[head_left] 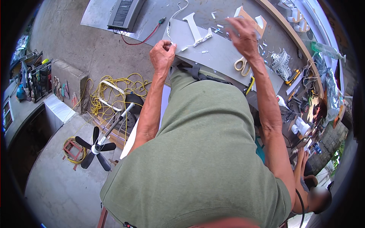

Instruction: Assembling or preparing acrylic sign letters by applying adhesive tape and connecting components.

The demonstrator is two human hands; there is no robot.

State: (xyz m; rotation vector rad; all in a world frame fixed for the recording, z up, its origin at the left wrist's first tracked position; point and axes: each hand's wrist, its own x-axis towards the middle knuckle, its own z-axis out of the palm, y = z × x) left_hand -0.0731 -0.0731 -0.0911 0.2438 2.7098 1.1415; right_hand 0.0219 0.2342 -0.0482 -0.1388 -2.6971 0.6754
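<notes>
White rigid bar with flared ends (194, 28), smooth, probably plastic: flat on smooth grey board (222, 57). Thin flexible white wire (170, 37): beside it. Status, judged: wiring partway; joints too small to verify.
Left hand (162, 56): fingertips pinching the wire.
Right hand (244, 37): raised, fingers loosely spread, nothing visibly grasped.
Outward: cream-handled scissors (243, 68); torn brown cardboard (249, 17); grey metal box (125, 15).
</notes>
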